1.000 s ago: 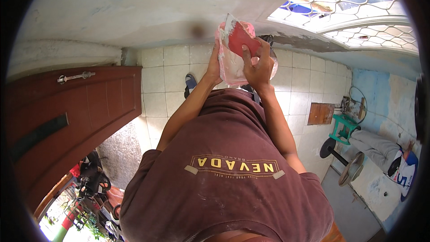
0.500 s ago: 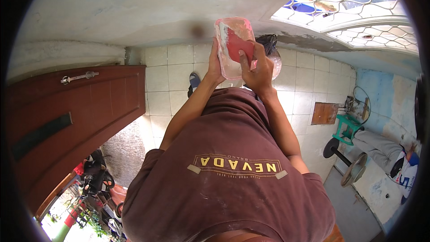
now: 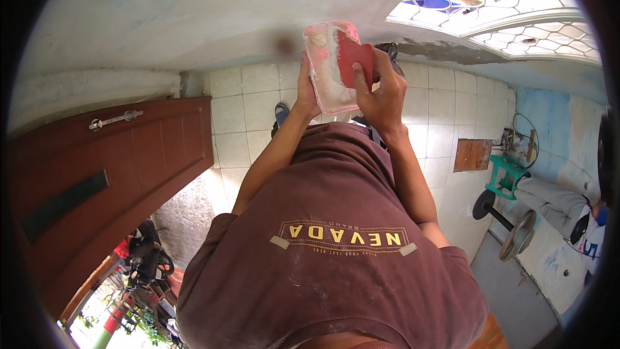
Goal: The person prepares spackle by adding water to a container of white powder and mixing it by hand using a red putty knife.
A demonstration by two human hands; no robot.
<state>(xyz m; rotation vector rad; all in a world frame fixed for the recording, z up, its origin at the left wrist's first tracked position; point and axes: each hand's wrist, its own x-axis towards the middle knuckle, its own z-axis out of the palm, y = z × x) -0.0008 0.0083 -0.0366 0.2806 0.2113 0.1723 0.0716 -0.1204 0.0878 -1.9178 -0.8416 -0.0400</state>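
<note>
Okay, left to right: left hand [image 3: 305, 94], upper centre, fingers along the left side of the pink tray [image 3: 339, 105], tips partly hidden. Tray upper centre, held above the tiled floor [image 3: 229, 115]. Pale paste already on the red scraper's [image 3: 351, 68] left edge, more left in the tray; overall progress can't be judged. Right hand [image 3: 384, 94] pinches the scraper, thumb against fingers. Writing: upside-down yellow lettering, brown shirt [image 3: 336, 187], lower centre; dark print, white top [image 3: 591, 252], far right.
</note>
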